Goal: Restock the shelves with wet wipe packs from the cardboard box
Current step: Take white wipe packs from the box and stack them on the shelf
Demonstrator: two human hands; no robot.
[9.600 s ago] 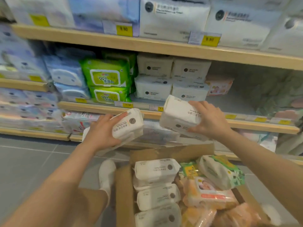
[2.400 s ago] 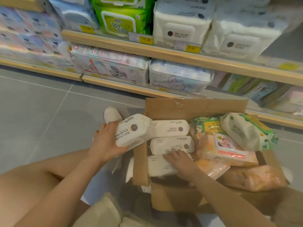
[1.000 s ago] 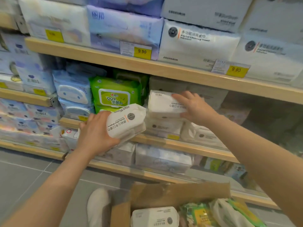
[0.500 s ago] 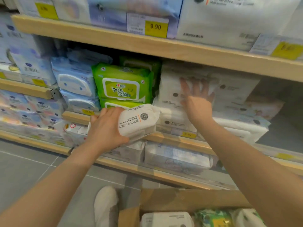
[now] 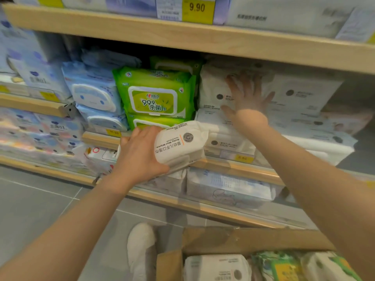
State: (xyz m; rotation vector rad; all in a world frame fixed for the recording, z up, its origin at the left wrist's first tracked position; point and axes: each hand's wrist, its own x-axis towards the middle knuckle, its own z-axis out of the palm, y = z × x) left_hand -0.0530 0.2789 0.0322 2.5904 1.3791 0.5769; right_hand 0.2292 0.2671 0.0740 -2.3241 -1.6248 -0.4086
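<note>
My left hand (image 5: 140,157) grips a white wet wipe pack (image 5: 180,145) with a round grey logo, held in front of the middle shelf edge (image 5: 233,169). My right hand (image 5: 246,98), blurred, presses with spread straight fingers against the top white pack (image 5: 213,92) of a stack on the middle shelf. More white packs (image 5: 304,94) sit to its right. The cardboard box (image 5: 243,240) stands on the floor below, holding a white pack (image 5: 217,268) and green-printed packs (image 5: 284,266).
Green wipe packs (image 5: 154,96) stand left of the white stack, pale blue packs (image 5: 95,94) further left. The upper shelf board (image 5: 203,39) hangs low over the white packs. A white shoe (image 5: 140,248) rests on the grey floor beside the box.
The view has moved closer to the shelf. My right hand stays flat against the white stack. My left hand has carried its pack a little right, toward the stack.
</note>
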